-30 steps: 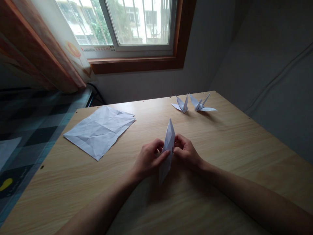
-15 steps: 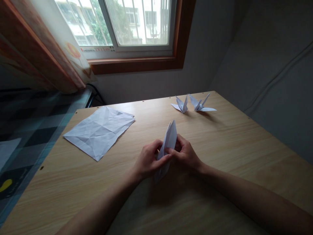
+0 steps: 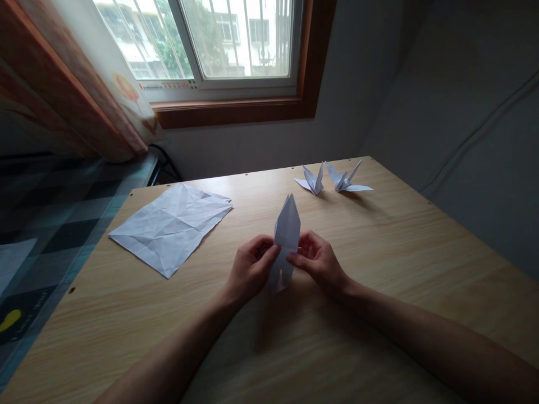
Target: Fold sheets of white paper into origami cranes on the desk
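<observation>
Between my two hands stands a folded white paper (image 3: 288, 224), upright, pointed at the top and with a narrow slit in its lower part. My left hand (image 3: 255, 264) pinches its left edge, thumb on the near face. On the right edge, my right hand (image 3: 315, 258) grips it the same way, with the fingers curled behind. Beyond the hands, at the far edge, two white paper cranes (image 3: 312, 180) sit side by side. Creased white paper sheets (image 3: 172, 224) lie flat to the left of my hands.
The light wooden table (image 3: 400, 252) carries all of this. A window (image 3: 244, 39) with a brown frame is behind it. An orange and white curtain (image 3: 84, 84) hangs at left, over a surface with a checked cloth (image 3: 63, 224). A cable (image 3: 475, 134) runs along the right wall.
The folded paper has turned so that its broad face now points toward me, and its tip sits slightly higher. My thumbs have moved apart toward its two edges.
</observation>
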